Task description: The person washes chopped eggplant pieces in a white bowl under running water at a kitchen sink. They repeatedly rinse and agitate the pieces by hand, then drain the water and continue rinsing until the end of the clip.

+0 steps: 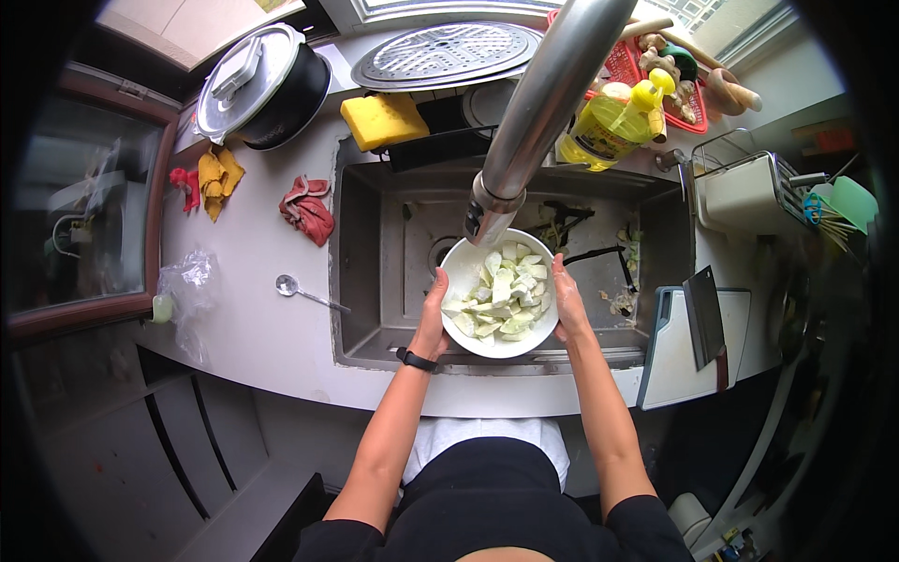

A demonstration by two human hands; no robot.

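Between my two hands is a white bowl (456,263) holding many cut pieces of a pale green vegetable (502,288). My left hand (432,316) grips the bowl's left side, with a black band on that wrist. On the opposite side, my right hand (570,302) presses against the rim, thumb up along the edge. The bowl is over the front part of a stainless steel sink (414,281), under the end of a metal faucet (509,175). Whether water is running cannot be made out.
Dark peel strips (597,253) and scraps lie in the sink. Right of it, a cleaver (702,319) rests on a cutting board (664,372). A spoon (309,293), a red cloth (307,211) and a plastic bag (191,295) lie on the left counter. Behind stand a yellow sponge (384,121) and a detergent bottle (607,130).
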